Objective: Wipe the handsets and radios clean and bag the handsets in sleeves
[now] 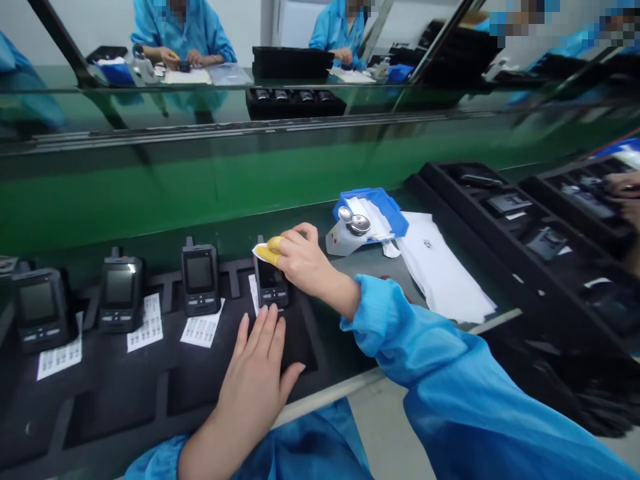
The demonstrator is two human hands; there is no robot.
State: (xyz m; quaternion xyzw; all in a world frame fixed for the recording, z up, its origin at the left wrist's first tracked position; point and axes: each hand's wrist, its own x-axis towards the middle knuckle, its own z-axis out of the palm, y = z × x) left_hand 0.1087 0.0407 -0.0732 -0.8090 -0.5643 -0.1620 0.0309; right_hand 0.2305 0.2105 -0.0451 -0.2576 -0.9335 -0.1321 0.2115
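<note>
Four-sided black handheld radios with screens lie in a row in a black foam tray [120, 413]. At the row's right end, one handheld radio [271, 283] is under both my hands. My right hand [305, 260], with yellow finger cots on two fingers, pinches a small white wipe [261, 252] against the top of its screen. My left hand [260, 367] lies flat, fingers stretched, with its fingertips at the radio's lower edge. Further left are another handheld radio [200, 280], a second radio [120, 293] and a third radio [40, 310], with printed label sheets [203, 328] beside them.
A white dispenser bottle [345, 240] with a metal top stands by a blue bin [395, 213] of white wipes. White paper sheets [440, 267] lie to the right. Beyond are black trays [450, 200] with devices. Co-workers in blue sit across the glass partition.
</note>
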